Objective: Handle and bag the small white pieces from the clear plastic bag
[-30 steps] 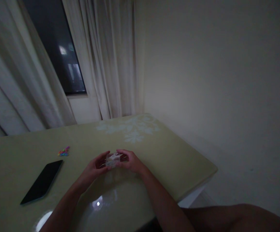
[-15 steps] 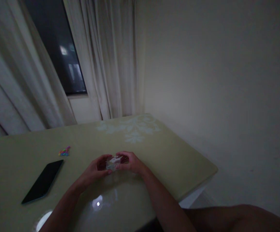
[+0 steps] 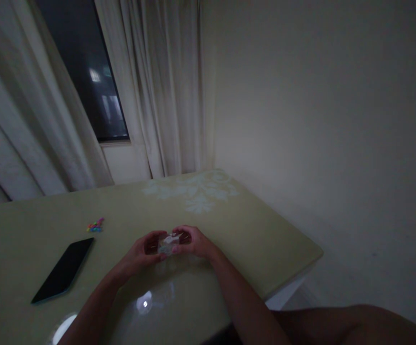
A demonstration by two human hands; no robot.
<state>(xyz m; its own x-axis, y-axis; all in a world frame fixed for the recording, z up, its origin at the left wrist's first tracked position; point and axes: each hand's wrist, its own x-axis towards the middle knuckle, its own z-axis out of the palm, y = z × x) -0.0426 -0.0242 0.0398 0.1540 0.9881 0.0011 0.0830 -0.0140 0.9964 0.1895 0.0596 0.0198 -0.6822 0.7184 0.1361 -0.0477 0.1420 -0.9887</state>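
Observation:
Between both hands is a small clear plastic box (image 3: 168, 243), its contents too dim and small to make out. My left hand (image 3: 146, 250) grips its left side, thumb at the near edge and fingers curled over the far edge. On the opposite side, my right hand (image 3: 192, 242) holds it the same way, thumb in front. The box is at or just above the table top; I cannot tell whether it touches.
A black tablet (image 3: 64, 270) lies at the left. Behind it is a little pile of bright coloured pieces (image 3: 95, 225). A white round object (image 3: 64, 329) is partly hidden by my left forearm. The table (image 3: 265, 249) meets the wall at the right.

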